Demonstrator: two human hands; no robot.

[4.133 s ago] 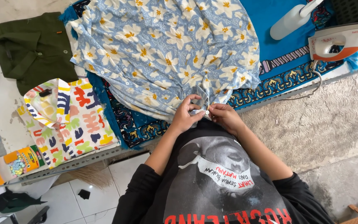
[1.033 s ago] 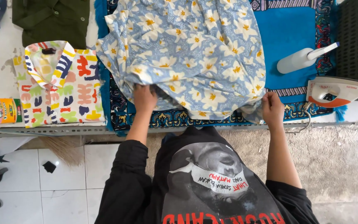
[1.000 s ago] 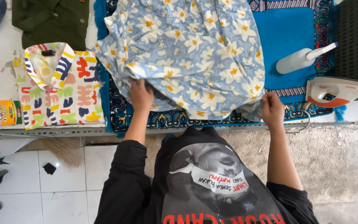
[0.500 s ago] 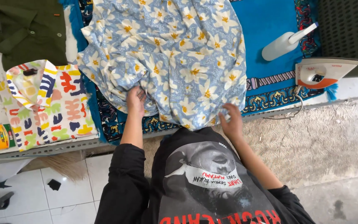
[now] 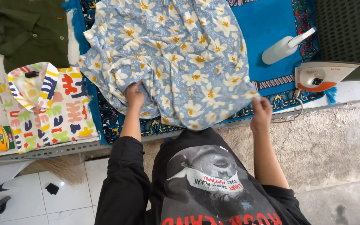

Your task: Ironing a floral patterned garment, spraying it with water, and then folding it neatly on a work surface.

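Gripping the floral shirt [image 5: 176,58], both hands' grip stays clamped, fingertips hidden in folds.

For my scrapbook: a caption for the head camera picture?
Left hand and right hand grip a blue flowered garment beside an iron.
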